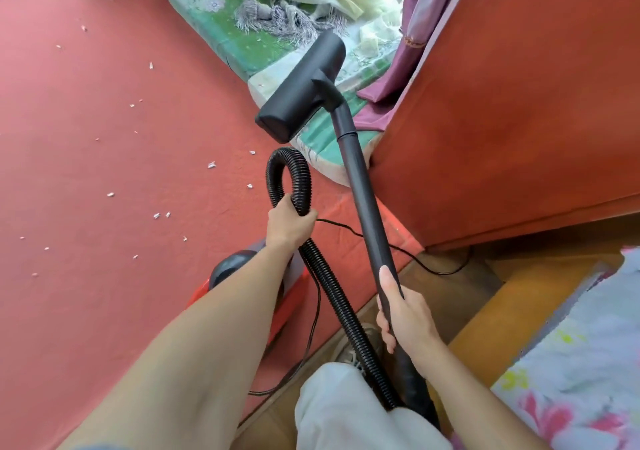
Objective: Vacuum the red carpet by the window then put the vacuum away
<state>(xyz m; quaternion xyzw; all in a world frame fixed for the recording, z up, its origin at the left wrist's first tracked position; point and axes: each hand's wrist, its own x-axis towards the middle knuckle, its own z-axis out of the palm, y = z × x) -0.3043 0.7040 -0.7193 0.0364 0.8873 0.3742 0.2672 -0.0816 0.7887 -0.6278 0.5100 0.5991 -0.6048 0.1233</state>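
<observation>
- Red carpet (104,172): covers the floor on the left and centre of the scene. Small white scraps (212,164) lie scattered over it, mostly left of the vacuum. The carpet is judged not yet clean.
- Black rigid vacuum wand (367,214): runs from near right up to far centre and ends in a wide black floor head (301,99). The head is tilted and sits over the edge of a green patterned mat (221,34), not on the carpet. It appears to be lifted off the floor.
- Right hand (405,314): fingers wrapped fully round the near end of the wand, thumb laid along it.
- Left hand (289,222): closed round the black ribbed hose (330,285) at the base of a raised loop.
- Red and black canister body (235,269): rests on the carpet, partly hidden under the left forearm.
- Thin black power cord (346,228): crosses the carpet behind the wand and runs right, towards the foot of a large orange-red panel (519,103).
- Surroundings: purple curtain (415,34) at far right, floral bedding (571,363) at near right.
- Step in hand, as judged: vacuuming, with the head being positioned for a pass.
- Next move calls for lowering the head flat onto the carpet and sweeping left over the scraps. The hose will need slack, and the head should keep off the cord.
</observation>
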